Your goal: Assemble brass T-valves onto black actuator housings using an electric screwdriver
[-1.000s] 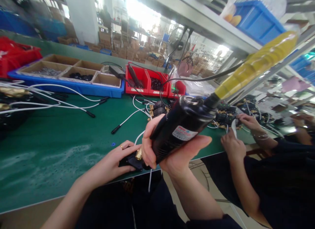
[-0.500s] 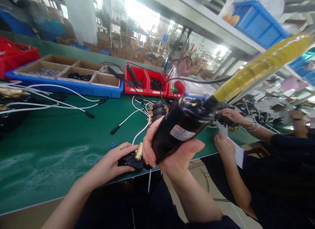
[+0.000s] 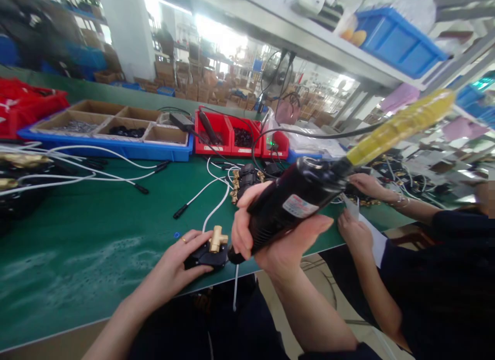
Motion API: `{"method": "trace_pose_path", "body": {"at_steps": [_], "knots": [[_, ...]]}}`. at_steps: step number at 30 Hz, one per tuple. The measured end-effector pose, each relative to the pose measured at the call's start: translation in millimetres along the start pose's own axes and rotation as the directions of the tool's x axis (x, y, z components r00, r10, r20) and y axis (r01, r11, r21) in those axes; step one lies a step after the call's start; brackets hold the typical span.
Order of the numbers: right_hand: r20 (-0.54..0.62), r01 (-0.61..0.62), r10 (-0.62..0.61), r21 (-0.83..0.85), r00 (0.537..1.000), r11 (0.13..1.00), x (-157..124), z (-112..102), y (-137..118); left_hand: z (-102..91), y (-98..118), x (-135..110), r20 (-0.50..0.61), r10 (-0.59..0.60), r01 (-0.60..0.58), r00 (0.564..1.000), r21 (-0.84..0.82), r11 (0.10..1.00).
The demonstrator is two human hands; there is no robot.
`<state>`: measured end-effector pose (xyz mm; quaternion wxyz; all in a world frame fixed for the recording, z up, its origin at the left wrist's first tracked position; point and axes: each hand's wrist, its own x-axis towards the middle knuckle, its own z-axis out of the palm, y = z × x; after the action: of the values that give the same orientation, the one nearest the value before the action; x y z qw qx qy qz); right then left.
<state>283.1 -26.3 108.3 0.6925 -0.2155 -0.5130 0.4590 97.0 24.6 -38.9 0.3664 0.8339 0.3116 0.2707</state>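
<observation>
My right hand [image 3: 278, 241] is wrapped round a black electric screwdriver [image 3: 288, 205], tilted, with a cable bound in yellow tape [image 3: 402, 125] at its back end. The tool's front end points down toward a black housing [image 3: 209, 256] at the table's front edge, beside its right side; whether the bit touches it is hidden. My left hand [image 3: 187, 254] holds that housing against the green table, fingers on top and thumb on the near side. A brass tee fitting [image 3: 217, 240] stands up from the housing. A white cable [image 3: 216, 208] runs from behind it.
Beyond lie more black-and-brass units [image 3: 247, 182]. Red bins [image 3: 243, 135] and a blue tray with cardboard compartments [image 3: 154, 152] line the back. White cables with black plugs [image 3: 108, 179] lie left. At right, a co-worker's hands [image 3: 353, 228] hold paper. A shelf [image 3: 371, 53] hangs overhead.
The screwdriver and my right hand have shifted slightly right and down, showing more of the brass fitting. My left hand stays on the housing. The whole view has shifted a little.
</observation>
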Motion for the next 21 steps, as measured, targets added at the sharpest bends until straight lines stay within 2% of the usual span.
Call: {"method": "trace_pose_path", "body": {"at_steps": [2, 4, 7, 10, 12, 14, 16, 19, 21], "knots": [[-0.003, 0.08, -0.08, -0.007, 0.997, 0.997, 4, -3, -9, 9.6, 2, 0, -0.179, -0.036, 0.058, 0.983, 0.12, 0.991], [-0.047, 0.16, -0.161, -0.03, 0.986, 0.987, 6, -4, -18, 20.6, 7, -1, -0.35, -0.049, 0.143, 0.935, 0.247, 0.958], [-0.134, 0.213, -0.22, -0.069, 0.966, 0.975, 6, -6, -26, 32.6, 21, -4, -0.472, -0.016, 0.208, 0.881, 0.357, 0.911], [-0.156, 0.156, -0.169, -0.092, 0.973, 0.983, 5, -9, -25, 32.4, 34, -15, -0.547, 0.003, 0.192, 0.837, 0.299, 0.935], [-0.147, 0.116, -0.129, -0.095, 0.981, 0.989, 7, -12, -23, 25.3, 38, -21, -0.607, -0.103, 0.21, 0.788, 0.109, 0.972], [-0.135, 0.092, -0.1, -0.069, 0.986, 0.993, 9, -13, -21, 14.0, 38, -22, -0.583, -0.281, 0.263, 0.762, -0.118, 0.958], [-0.101, 0.066, -0.067, -0.005, 0.993, 0.998, 13, -11, -19, 0.5, 36, -14, -0.466, -0.386, 0.32, 0.796, -0.217, 0.922], [-0.029, 0.028, -0.026, 0.06, 0.999, 0.998, 18, -5, -15, -19.2, 35, 9, -0.279, -0.35, 0.326, 0.894, -0.129, 0.937], [-0.012, 0.021, -0.02, 0.048, 1.0, 0.999, 20, 1, -10, -28.8, 35, 26, -0.162, -0.327, 0.316, 0.931, -0.094, 0.944]]}}
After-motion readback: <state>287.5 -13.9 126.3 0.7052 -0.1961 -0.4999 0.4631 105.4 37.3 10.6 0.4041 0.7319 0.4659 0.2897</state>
